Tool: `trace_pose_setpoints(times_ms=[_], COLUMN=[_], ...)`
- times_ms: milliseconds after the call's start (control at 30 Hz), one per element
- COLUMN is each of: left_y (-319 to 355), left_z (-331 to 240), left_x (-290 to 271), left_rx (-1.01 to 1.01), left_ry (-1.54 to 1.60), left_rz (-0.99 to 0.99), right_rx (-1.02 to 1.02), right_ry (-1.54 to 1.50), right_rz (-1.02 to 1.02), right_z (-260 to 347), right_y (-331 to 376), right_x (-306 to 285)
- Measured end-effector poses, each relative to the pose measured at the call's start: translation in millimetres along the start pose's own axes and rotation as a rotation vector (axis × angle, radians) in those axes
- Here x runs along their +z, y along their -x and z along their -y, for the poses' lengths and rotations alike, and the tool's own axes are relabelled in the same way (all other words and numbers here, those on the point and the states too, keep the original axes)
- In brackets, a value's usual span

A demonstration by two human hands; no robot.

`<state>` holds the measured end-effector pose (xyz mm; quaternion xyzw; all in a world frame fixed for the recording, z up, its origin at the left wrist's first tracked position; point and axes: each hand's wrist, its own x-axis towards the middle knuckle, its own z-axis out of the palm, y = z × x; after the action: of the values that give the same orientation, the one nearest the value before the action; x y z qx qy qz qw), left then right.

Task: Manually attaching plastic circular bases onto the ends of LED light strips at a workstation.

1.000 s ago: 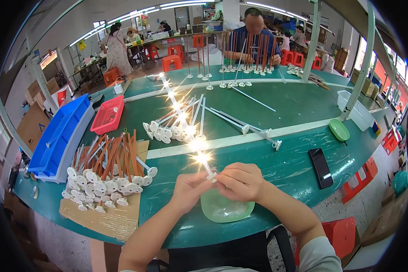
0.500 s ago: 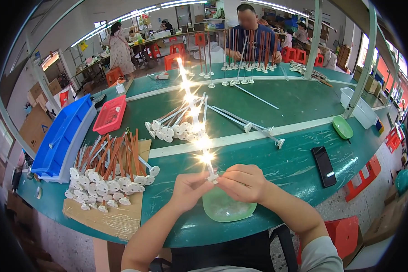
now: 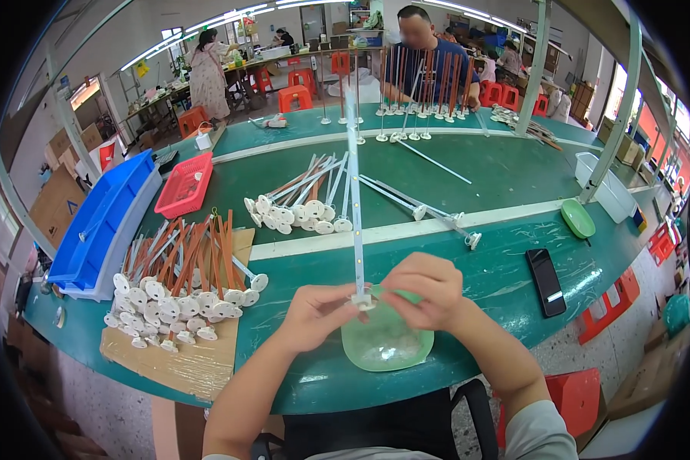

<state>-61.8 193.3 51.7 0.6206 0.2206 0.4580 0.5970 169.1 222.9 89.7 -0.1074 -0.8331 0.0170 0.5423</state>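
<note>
My left hand [image 3: 318,316] pinches the white base of an upright LED strip [image 3: 357,222] above the near table edge. The slim strip rises away from me, with small yellowish dots along it and no glare. Beside the base, slightly to its right, my right hand [image 3: 428,290] is closed in a pinch. Whatever lies between those fingertips is too small to make out. Under both hands stands a light green bowl [image 3: 391,354], partly covered by the right hand. Left of me, a heap of strips with round white bases [image 3: 172,310] lies on cardboard [image 3: 169,366].
More strips with white bases [image 3: 295,211] lie mid-table. A blue bin [image 3: 103,230] and a red basket [image 3: 184,184] stand at left. A phone [image 3: 545,282] and a green dish [image 3: 578,219] are at right. Opposite, a person [image 3: 429,65] sits behind several standing strips.
The bright light along the strip has gone out. My right hand has drawn slightly up and right, off the base, while my left hand keeps its hold. The strip stands more upright.
</note>
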Motion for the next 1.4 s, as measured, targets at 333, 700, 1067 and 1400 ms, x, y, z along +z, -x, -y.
trace_pose_setpoints(times_ms=[333,700,1067,1400], left_y=[-3.4,-5.6,-2.6,-10.2], left_z=[3.5,4.6,4.9,-0.4], left_x=[-0.5,3.0,0.7,-0.4], left_rx=[-0.056,-0.060,-0.114,-0.098], left_ry=[-0.106,-0.124,-0.135,-0.182], left_rz=[0.007,0.035,-0.098,-0.298], right_rx=[0.187,0.224,0.240,0.699], right_ry=[0.030,0.103,0.251,0.611], right_rz=[0.208,0.332,0.217,0.273], right_z=[-1.0,2.2,-10.7,-45.0], right_y=[9.9,9.2,12.2,26.6], right_x=[2.9,3.7,0.9,-9.1])
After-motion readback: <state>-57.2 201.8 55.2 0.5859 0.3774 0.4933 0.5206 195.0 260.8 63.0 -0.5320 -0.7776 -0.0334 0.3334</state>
